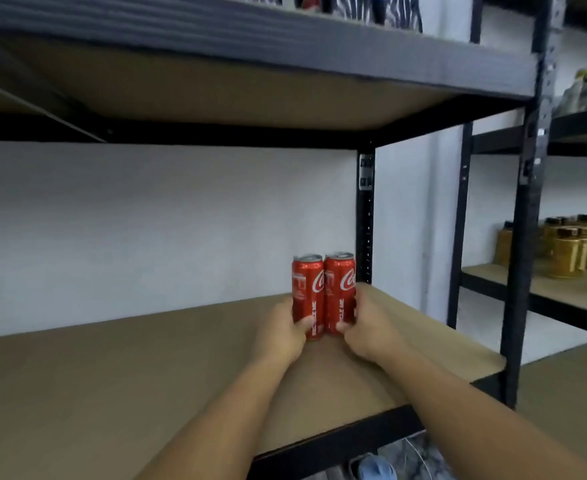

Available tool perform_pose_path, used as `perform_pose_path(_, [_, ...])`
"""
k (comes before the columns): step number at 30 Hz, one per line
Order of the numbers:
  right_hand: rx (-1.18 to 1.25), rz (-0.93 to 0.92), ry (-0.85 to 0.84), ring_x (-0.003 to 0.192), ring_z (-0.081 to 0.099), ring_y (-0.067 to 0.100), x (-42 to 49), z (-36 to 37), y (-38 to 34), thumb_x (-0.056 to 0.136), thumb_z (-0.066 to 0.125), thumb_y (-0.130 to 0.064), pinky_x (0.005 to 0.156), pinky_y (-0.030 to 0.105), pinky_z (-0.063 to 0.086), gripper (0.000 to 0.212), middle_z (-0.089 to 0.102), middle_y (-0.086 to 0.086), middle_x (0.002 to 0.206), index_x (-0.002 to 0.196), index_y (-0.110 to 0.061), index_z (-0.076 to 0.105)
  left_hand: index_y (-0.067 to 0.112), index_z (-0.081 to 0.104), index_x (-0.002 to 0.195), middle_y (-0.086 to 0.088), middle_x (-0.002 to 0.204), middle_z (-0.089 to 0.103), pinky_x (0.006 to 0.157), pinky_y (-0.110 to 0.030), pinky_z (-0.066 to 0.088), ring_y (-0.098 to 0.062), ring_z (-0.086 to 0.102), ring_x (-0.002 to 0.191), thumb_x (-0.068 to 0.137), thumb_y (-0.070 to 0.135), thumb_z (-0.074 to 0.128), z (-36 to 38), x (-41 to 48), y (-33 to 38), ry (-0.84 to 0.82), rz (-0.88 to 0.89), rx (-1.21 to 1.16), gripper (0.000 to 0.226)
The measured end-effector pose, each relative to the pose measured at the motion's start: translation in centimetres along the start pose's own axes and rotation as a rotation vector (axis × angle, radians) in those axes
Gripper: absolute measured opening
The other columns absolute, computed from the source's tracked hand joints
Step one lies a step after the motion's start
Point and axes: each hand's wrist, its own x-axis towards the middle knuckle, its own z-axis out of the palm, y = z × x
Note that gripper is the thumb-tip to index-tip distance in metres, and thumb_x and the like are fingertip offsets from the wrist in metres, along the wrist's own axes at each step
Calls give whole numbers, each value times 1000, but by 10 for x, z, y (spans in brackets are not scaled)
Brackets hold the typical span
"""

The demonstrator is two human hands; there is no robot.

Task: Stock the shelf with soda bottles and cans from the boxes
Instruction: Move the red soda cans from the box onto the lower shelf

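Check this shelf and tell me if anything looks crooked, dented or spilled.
Nothing stands out. The left hand grips the left can, the right hand the right can; both are upright and touching, at the back right of the shelf board. No dent or spill shows.

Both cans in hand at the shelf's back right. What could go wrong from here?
1. The left can and right can are slim and touching; an uneven release by the left grip or right grip may topple one onto the other.
2. The right can looks near the rear post; pushing further could bump it.
3. Bases partly hidden: may not sit flat on the shelf board yet.
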Motion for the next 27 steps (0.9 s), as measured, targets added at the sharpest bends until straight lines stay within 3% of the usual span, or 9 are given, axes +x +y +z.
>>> perform_pose_path(4, [-14,33,70,122,59,23,37,4,12,89,72,-10,104,34,44,54,62,4,130,136,-16,45,22,62,133,1,126,70,101,-37,50,-22,67,112,95,33,69,26,44,-2,14,-6,-3,40])
perform_pose_path(7, [-29,34,95,124,58,24,54,2,18,89,75,-15,99,30,42,58,60,5,135,138,-11,45,21,63,135,-1,127,70,96,-31,48,-20,66,114,97,37,67,35,64,-3,28,-17,36,42])
perform_pose_path(9, [-21,44,148,121,61,24,61,3,24,86,79,-20,98,33,45,60,62,6,131,135,-10,46,20,61,133,1,120,71,91,-29,48,-19,66,110,96,35,67,38,69,-6,56,-7,62,40])
perform_pose_path(12, [7,57,241,103,62,22,66,6,28,82,83,-22,85,33,46,53,62,2,112,116,-12,44,19,48,118,7,90,65,72,-28,42,-17,62,88,94,25,69,37,69,-11,90,5,48,32])
perform_pose_path(15, [-39,46,270,88,60,20,65,7,29,82,83,-25,73,32,41,42,62,-1,96,100,-13,47,16,51,103,8,85,60,63,-22,40,-13,60,82,92,21,71,39,67,-12,95,51,59,24])
perform_pose_path(20, [-129,8,252,93,62,22,68,9,34,85,77,-23,75,31,44,20,68,3,100,86,-18,57,19,61,93,4,104,69,72,-25,42,-15,60,95,95,33,69,41,64,-11,52,93,116,17])
perform_pose_path(24, [-216,-11,213,101,62,23,74,10,38,90,72,-27,87,32,51,11,66,7,112,96,-20,65,26,65,119,3,125,67,99,-36,48,-19,60,114,96,41,66,45,68,-16,-45,92,230,27])
perform_pose_path(27, [-276,-7,179,106,63,26,81,13,43,93,69,-29,91,33,51,21,65,9,119,108,-14,69,32,57,139,4,140,61,109,-45,43,-22,55,128,98,50,59,46,72,-17,-103,90,373,45])
